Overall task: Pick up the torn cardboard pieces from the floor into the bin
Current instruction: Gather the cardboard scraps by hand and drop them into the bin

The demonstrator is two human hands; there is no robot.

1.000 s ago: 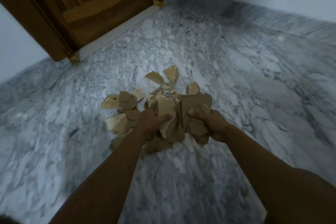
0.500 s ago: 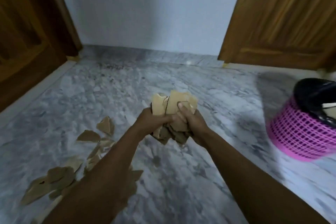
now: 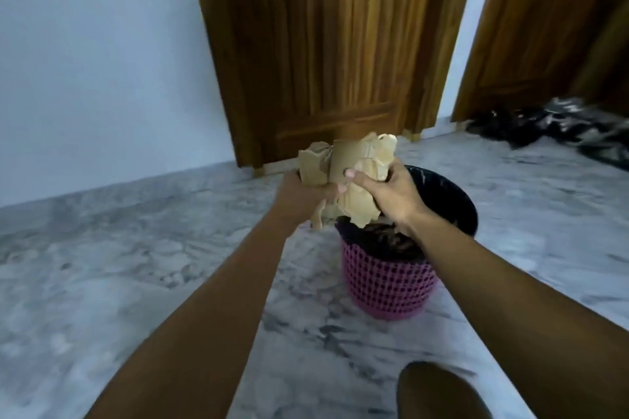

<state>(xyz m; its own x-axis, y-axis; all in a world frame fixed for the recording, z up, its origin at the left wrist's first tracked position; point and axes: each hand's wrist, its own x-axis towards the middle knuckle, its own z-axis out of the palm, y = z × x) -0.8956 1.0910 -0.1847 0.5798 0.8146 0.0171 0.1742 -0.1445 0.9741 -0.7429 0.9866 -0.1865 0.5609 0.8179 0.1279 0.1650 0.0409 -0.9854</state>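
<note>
While both my hands grip one bundle of torn cardboard pieces point(image 3: 350, 173), left hand point(image 3: 299, 189) and right hand point(image 3: 391, 194) with fingers point(image 3: 350, 174) closed tight around it, the load hangs just over the near rim of the pink bin point(image 3: 388, 286). Status: gathered and carried, not yet dropped. No loose pieces show on the floor point(image 3: 136, 265) here; whether any remain elsewhere I cannot tell.

Two hands, left hand point(image 3: 299, 192) and right hand point(image 3: 391, 196), clutch one bundle of cardboard pieces point(image 3: 347, 177) at centre; one pink bin point(image 3: 388, 286) below; two wooden doors point(image 3: 326, 44) along the top.
</note>
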